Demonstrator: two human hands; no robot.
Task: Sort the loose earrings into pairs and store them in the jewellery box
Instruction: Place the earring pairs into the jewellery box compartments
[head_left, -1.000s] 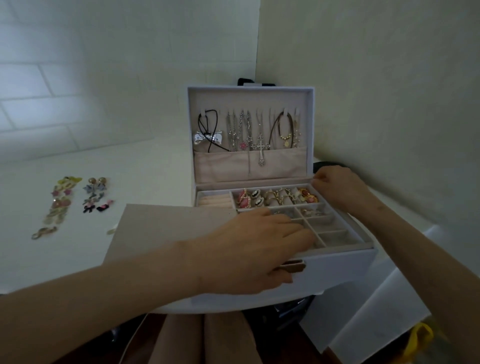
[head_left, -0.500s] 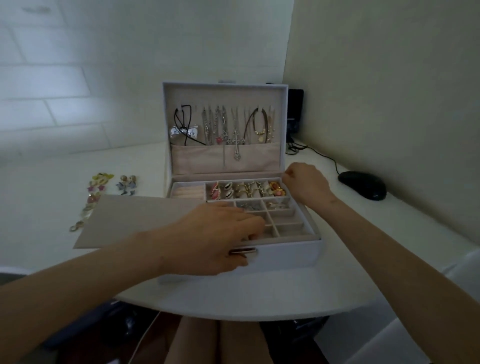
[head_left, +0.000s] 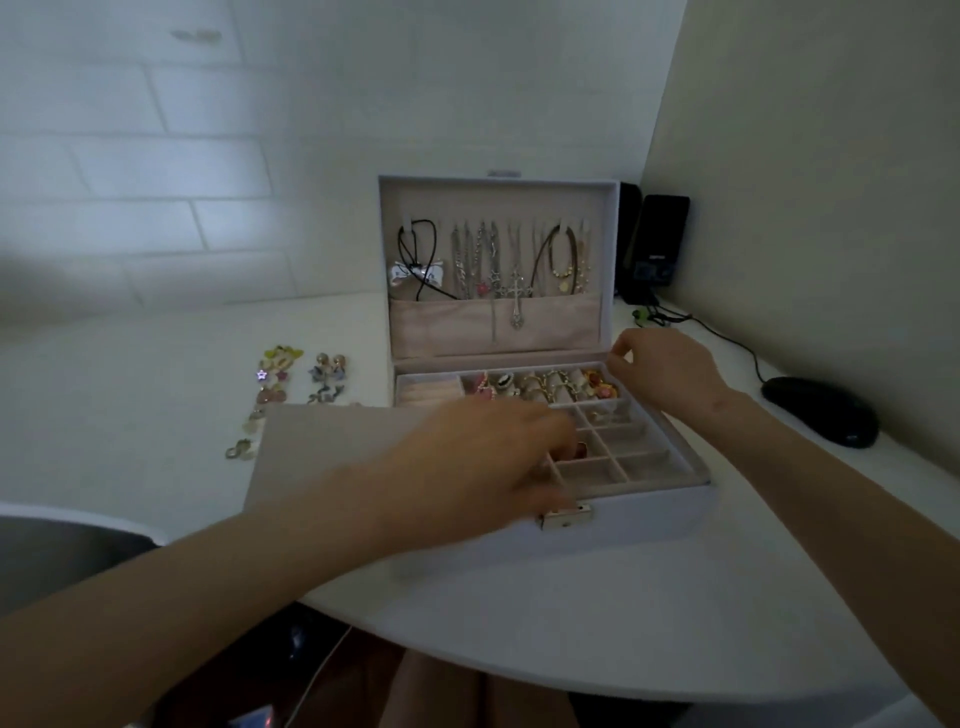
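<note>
- In the head view the left hand (head_left: 483, 457) reaches over the front-left compartments of the open jewellery box (head_left: 649, 514), fingers bent down into the tray. It is blurred, so I cannot tell whether it holds anything.
- A small red piece (head_left: 581, 448) lies in a compartment just beside those fingertips; whether they touch is unclear.
- The right hand (head_left: 670, 371) sits at the tray's rear right corner with its fingers curled against the rim. I cannot tell whether they pinch it.
- The loose earrings (head_left: 275, 384) lie on the white table (head_left: 571, 623) in two short columns, left of the box and well apart from both hands.
- A flat beige board (head_left: 322, 447) lies between the earrings and the box, under the left forearm, and its far edge covers the lowest earrings of the nearer column.
- The box stands near the table's curved front edge, with bare tabletop to its front right. A black mouse (head_left: 821, 418) is on the right, and a dark speaker (head_left: 660, 239) and a cable (head_left: 727, 332) are behind.
- The box is pale grey with a metal latch (head_left: 566, 517) on its front. Its lid (head_left: 498, 202) stands upright, hung with necklaces (head_left: 493, 265) above a pink pocket.
- Rings (head_left: 545, 387) fill the tray's back row — the square compartments to the right look mostly bare.
- The earrings are small and mixed in colour: yellow, pink, blue-grey, gold.
</note>
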